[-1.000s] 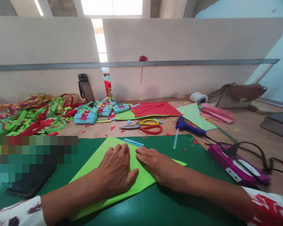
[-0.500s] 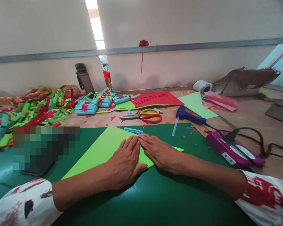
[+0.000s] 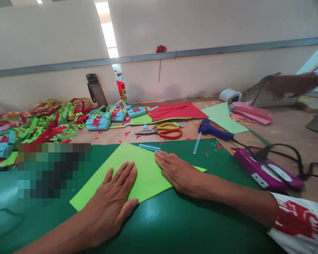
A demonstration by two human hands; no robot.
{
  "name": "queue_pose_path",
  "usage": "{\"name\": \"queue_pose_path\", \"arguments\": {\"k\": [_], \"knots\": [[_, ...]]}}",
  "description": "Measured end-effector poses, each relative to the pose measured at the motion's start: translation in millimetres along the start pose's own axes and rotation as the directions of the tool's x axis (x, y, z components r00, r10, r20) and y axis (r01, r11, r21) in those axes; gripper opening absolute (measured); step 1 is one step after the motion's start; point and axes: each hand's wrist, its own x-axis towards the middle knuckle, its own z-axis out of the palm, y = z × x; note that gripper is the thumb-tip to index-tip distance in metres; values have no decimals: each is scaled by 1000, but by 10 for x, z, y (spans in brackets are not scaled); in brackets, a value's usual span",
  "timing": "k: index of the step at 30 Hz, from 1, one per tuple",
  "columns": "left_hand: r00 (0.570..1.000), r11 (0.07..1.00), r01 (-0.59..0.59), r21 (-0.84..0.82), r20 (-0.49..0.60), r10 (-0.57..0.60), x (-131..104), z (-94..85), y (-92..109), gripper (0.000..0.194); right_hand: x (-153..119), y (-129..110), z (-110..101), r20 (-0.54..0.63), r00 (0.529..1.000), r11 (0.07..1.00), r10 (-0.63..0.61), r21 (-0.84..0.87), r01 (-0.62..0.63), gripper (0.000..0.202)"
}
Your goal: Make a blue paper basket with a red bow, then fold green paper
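Note:
A bright green sheet of paper [image 3: 145, 176], folded over, lies on the dark green mat [image 3: 169, 225]. My left hand [image 3: 112, 197] rests flat on its left part, fingers spread a little and the thumb out near the lower edge. On the right part my right hand [image 3: 178, 173] presses down with straight fingers lying flat. Neither hand grips anything. A narrow folded blue paper strip [image 3: 149, 147] lies along the sheet's far edge, just beyond my right fingertips.
Scissors [image 3: 172, 131], a blue glue gun [image 3: 214, 130] and red paper sheets [image 3: 177, 113] lie beyond the mat. A purple power strip [image 3: 267, 171] with cables sits right. Small blue paper bags [image 3: 97, 122] and a bottle [image 3: 96, 90] stand behind; a paper pile [image 3: 50, 120] is left.
My left hand has slid left and toward me across the green paper, away from my right hand. My right hand has stayed in about the same place.

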Motion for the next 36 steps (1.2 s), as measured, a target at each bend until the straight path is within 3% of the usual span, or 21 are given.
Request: {"name": "queue_pose_path", "arguments": {"k": [4, 7, 10, 13, 16, 19, 23, 26, 30, 36], "knots": [[992, 996, -76, 49, -95, 80, -296, -42, -79, 72, -4, 6, 8, -20, 1000, 1000, -14, 24, 14, 51], [986, 991, -123, 44, -104, 127, -323, -182, -9, 76, 10, 8, 34, -42, 999, 1000, -17, -1, 17, 50], [974, 974, -226, -15, 7, 226, -192, -339, 140, 76, 9, -4, 56, -81, 996, 997, -46, -58, 42, 46], [957, 960, -270, -75, 88, 276, -29, -386, 242, 74, -60, -33, 30, -159, 957, 961, -243, -170, 216, 35], [951, 950, -291, -117, 74, 300, 65, -242, 233, 82, -198, -54, -48, -129, 883, 876, -452, -251, 411, 25], [944, 937, -330, -116, -34, 329, 84, 15, 186, 86, -330, -49, -136, -38, 868, 840, -496, -275, 468, 27], [952, 950, -296, -100, -117, 284, 89, 252, 209, 90, -407, -49, -207, 14, 880, 829, -475, -329, 452, 29], [964, 965, -241, -100, -136, 227, 101, 277, 256, 91, -440, -43, -224, 11, 889, 825, -458, -366, 430, 29], [954, 965, -255, -63, -180, 241, 89, 264, 267, 93, -565, 56, -215, -37, 906, 822, -422, -437, 366, 30], [927, 987, -146, 60, -339, 158, -83, 370, 251, 64, -840, 303, -222, -100, 926, 802, -364, -540, 257, 32]]}}
